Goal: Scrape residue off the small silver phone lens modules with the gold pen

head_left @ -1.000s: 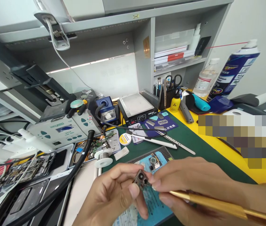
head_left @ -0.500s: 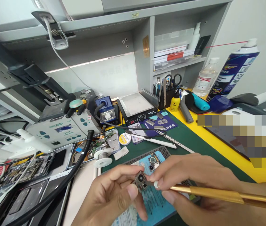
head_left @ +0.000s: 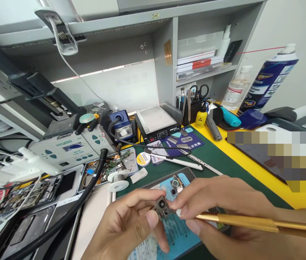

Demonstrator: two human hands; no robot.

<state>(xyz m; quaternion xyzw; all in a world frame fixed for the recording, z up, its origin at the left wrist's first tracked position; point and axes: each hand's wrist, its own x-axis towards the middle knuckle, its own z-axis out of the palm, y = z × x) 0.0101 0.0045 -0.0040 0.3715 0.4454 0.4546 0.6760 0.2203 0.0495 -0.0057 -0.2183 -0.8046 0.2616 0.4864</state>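
Observation:
Close above the blue work pad (head_left: pixel 180 231), my left hand (head_left: pixel 131 220) pinches a small phone camera module (head_left: pixel 162 204) between thumb and fingers. Its square housing and round dark lens face up. From the right, my right hand (head_left: pixel 218 213) grips a slim gold-handled tool (head_left: pixel 239 221); its thin grey tip meets the module's right side, though the fingers partly cover the contact. Behind the hands, a second camera module (head_left: pixel 176 185) with two lenses lies on the pad.
A solder spool (head_left: pixel 117 180) and a tray of circuit boards (head_left: pixel 131 162) stand left. Behind are a white pen-like tool (head_left: pixel 180 161), a metal-topped heating plate (head_left: pixel 157 119) and a yellow bottle (head_left: pixel 201 117). A thick black hose (head_left: pixel 88 206) crosses the left side; phone parts lie beneath.
Both hands stay in nearly the same place. The module and tool tip have shifted only very slightly; the grips are unchanged.

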